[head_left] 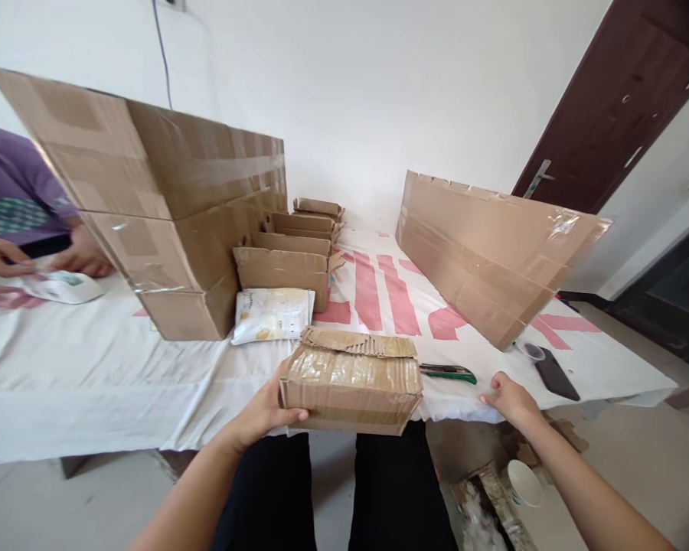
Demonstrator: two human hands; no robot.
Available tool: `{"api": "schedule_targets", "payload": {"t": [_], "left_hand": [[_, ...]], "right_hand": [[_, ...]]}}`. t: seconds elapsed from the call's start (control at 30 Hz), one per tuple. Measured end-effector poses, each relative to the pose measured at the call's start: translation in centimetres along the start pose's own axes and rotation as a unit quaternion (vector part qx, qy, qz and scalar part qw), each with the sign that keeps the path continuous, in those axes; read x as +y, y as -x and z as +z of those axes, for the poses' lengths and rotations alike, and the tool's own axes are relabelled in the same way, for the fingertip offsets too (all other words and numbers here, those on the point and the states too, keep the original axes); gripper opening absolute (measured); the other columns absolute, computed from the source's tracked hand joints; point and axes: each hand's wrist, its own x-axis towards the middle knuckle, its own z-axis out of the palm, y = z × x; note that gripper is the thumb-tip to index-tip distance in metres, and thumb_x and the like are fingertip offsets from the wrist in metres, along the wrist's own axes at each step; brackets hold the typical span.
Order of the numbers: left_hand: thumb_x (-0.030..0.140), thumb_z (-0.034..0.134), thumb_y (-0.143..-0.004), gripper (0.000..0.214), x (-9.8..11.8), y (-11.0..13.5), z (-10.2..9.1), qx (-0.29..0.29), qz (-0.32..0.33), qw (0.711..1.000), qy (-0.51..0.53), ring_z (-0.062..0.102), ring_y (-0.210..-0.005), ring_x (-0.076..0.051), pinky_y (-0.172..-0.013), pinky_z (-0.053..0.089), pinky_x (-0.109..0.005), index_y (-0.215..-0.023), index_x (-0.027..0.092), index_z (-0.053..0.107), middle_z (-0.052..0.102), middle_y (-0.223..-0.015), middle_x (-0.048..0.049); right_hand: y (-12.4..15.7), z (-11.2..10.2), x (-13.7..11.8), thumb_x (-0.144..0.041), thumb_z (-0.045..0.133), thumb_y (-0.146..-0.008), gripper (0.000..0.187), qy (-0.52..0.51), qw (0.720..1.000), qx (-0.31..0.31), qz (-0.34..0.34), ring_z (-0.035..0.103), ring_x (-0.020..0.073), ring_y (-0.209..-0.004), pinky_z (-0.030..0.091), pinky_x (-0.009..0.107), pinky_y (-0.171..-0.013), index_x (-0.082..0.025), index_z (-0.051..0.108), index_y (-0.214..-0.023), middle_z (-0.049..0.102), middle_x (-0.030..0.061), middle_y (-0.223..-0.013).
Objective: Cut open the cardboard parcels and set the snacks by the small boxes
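Observation:
At the table's front edge lies a small taped cardboard box [353, 386], its torn corrugated flap along the far top edge. My left hand [272, 402] grips its left end, thumb on the front face and the other fingers mostly hidden behind the side. A green utility knife [448, 373] rests on the cloth just right of the box. My right hand [511, 398] is over the table edge, right of the knife and apart from it, with fingers loosely bent, thumb apart, and nothing in them. Behind the box sits a white printed plastic packet [272, 314].
Tall cardboard partitions stand at left [207, 168] and right [482, 260]. Open cardboard boxes [287, 264] line the left one. A black phone [556, 373] and a clear round lid [530, 350] lie at right. Another person's hands [89, 249] touch a white object [72, 287] at far left.

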Motion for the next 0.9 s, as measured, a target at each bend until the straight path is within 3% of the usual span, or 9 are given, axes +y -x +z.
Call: {"api": "schedule_targets", "payload": {"t": [0.1, 0.2, 0.3, 0.43, 0.5, 0.6, 0.67, 0.8, 0.9], "left_hand": [[0.058, 0.078, -0.062, 0.1, -0.1, 0.4, 0.1, 0.01, 0.015, 1.0, -0.016, 0.04, -0.134, -0.037, -0.111, 0.033, -0.053, -0.143, 0.017, 0.034, 0.052, -0.137, -0.0165], [0.053, 0.078, -0.066, 0.101, 0.9, 1.4, 0.0, 0.041, 0.033, 0.995, -0.085, 0.034, -0.138, -0.037, -0.115, 0.025, -0.054, -0.146, 0.02, 0.026, 0.038, -0.149, -0.0162], [0.051, 0.074, -0.072, 0.09, 3.2, 2.3, -0.3, 0.052, 0.069, 0.988, -0.125, 0.028, -0.141, -0.037, -0.116, 0.023, -0.053, -0.146, 0.023, 0.029, 0.033, -0.152, -0.0138], [0.051, 0.064, -0.081, 0.069, 6.2, 2.6, -0.6, 0.064, 0.106, 0.986, -0.112, 0.026, -0.142, -0.033, -0.114, 0.028, -0.05, -0.141, 0.026, 0.039, 0.034, -0.152, -0.0115], [0.049, 0.064, -0.082, 0.054, 7.1, 2.6, -0.5, 0.069, 0.113, 0.985, -0.114, 0.028, -0.141, -0.032, -0.115, 0.026, -0.049, -0.13, 0.026, 0.053, 0.037, -0.15, -0.0102], [0.042, 0.06, -0.086, 0.023, 7.9, 2.9, 0.0, 0.065, 0.138, 0.983, -0.1, 0.035, -0.137, -0.031, -0.115, 0.025, -0.051, -0.093, 0.023, 0.071, 0.039, -0.149, -0.0063], [0.035, 0.055, -0.09, 0.025, 8.3, 3.4, 0.4, 0.063, 0.158, 0.98, -0.1, 0.037, -0.136, -0.031, -0.115, 0.025, -0.053, -0.078, 0.022, 0.073, 0.038, -0.15, -0.0031], [0.024, 0.052, -0.088, 0.026, 8.0, 3.8, 0.9, 0.081, 0.177, 0.97, -0.143, 0.036, -0.136, -0.029, -0.115, 0.024, -0.054, -0.077, 0.025, 0.075, 0.045, -0.142, -0.003], [0.018, 0.051, -0.086, 0.027, 7.0, 3.6, 1.1, 0.11, 0.174, 0.969, -0.136, 0.046, -0.127, -0.027, -0.111, 0.032, -0.051, -0.077, 0.024, 0.075, 0.047, -0.134, -0.0056]], "right_hand": [[0.6, -0.2, -0.7, -0.023, 0.058, -0.072, 0.006, 0.001, 0.999, -0.003, -0.047, 0.06, 0.0214, -0.064, 0.039, 0.03, -0.06, -0.025, 0.054, -0.068, 0.063, -0.0004, -0.064], [1.4, -0.7, -1.9, -0.025, 0.048, -0.078, 0.011, -0.016, 0.993, 0.035, -0.11, 0.063, 0.0238, -0.079, 0.044, 0.034, -0.072, -0.025, 0.057, -0.073, 0.068, 0.0044, -0.081], [2.2, -1.8, -4.1, -0.034, 0.044, -0.082, 0.017, -0.056, 0.977, 0.081, -0.192, 0.063, 0.0251, -0.085, 0.047, 0.036, -0.077, -0.025, 0.058, -0.078, 0.068, 0.0061, -0.088], [3.6, -3.4, -8.7, -0.041, 0.048, -0.083, 0.02, -0.099, 0.954, 0.076, -0.274, 0.063, 0.0252, -0.081, 0.05, 0.037, -0.074, -0.026, 0.059, -0.077, 0.068, 0.0055, -0.084], [4.2, -4.0, -11.0, -0.042, 0.048, -0.084, 0.021, -0.117, 0.941, 0.078, -0.307, 0.063, 0.025, -0.08, 0.05, 0.038, -0.076, -0.026, 0.059, -0.076, 0.068, 0.0055, -0.082], [5.1, -4.7, -13.7, -0.042, 0.047, -0.087, 0.022, -0.148, 0.921, 0.087, -0.35, 0.062, 0.0244, -0.081, 0.05, 0.038, -0.077, -0.026, 0.058, -0.078, 0.067, 0.0049, -0.082], [5.9, -5.2, -15.1, -0.04, 0.047, -0.089, 0.02, -0.176, 0.904, 0.093, -0.379, 0.062, 0.0236, -0.081, 0.05, 0.037, -0.076, -0.026, 0.059, -0.082, 0.067, 0.0045, -0.083], [8.2, -5.8, -18.2, -0.032, 0.048, -0.092, 0.015, -0.213, 0.851, 0.016, -0.479, 0.062, 0.0209, -0.08, 0.051, 0.034, -0.073, -0.026, 0.061, -0.091, 0.068, 0.0042, -0.086], [9.7, -5.6, -21.1, -0.025, 0.047, -0.092, 0.019, -0.152, 0.815, -0.071, -0.554, 0.063, 0.0211, -0.085, 0.051, 0.035, -0.077, -0.025, 0.064, -0.1, 0.07, 0.0053, -0.094]]}}
